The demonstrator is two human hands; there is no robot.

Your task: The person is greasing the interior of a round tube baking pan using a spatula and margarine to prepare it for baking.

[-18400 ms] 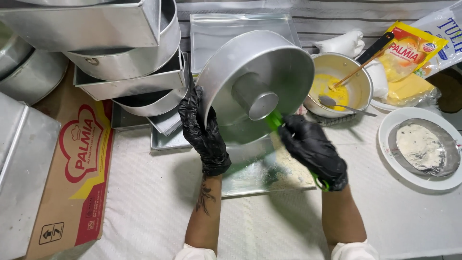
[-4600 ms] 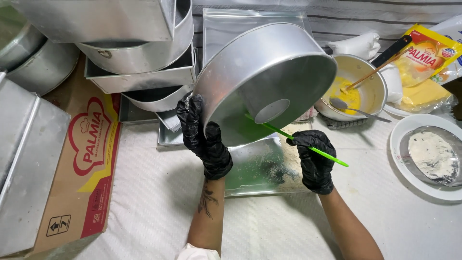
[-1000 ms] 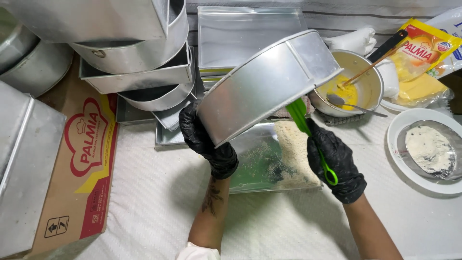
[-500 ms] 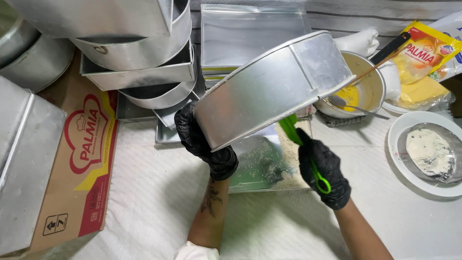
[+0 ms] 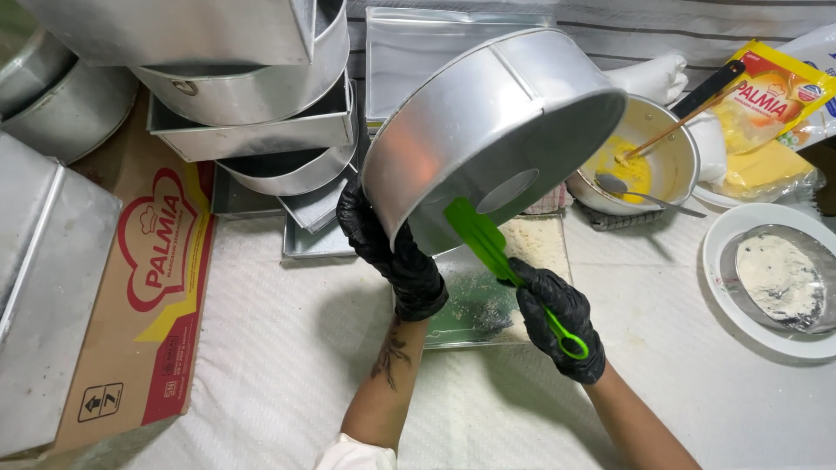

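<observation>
A round aluminium cake pan [image 5: 488, 130] is held up off the table, tilted on its side with its open mouth turned down and right, so most of its inside is hidden and only a pale disc at the centre shows. The left hand [image 5: 387, 252], in a black glove, clamps the pan's lower rim, fingers wrapped over the edge. Just below and right of that grip, the right hand [image 5: 557, 318], also gloved, closes around the handle of a green spatula [image 5: 501, 261], whose blade reaches up into the pan's mouth; whether it touches the metal cannot be told. Directly under both hands lies a flat tray [image 5: 488, 305], partly covered by them. Up and left of the left hand's grip rises a stack of empty baking tins [image 5: 252, 113], cut off by the top edge, beside a cardboard box [image 5: 148, 296]. Behind the pan, right of the grip, a bowl of yellow mixture [image 5: 644, 161] is half hidden. Farther right sits a white plate [image 5: 740, 305] with a floured metal dish.
</observation>
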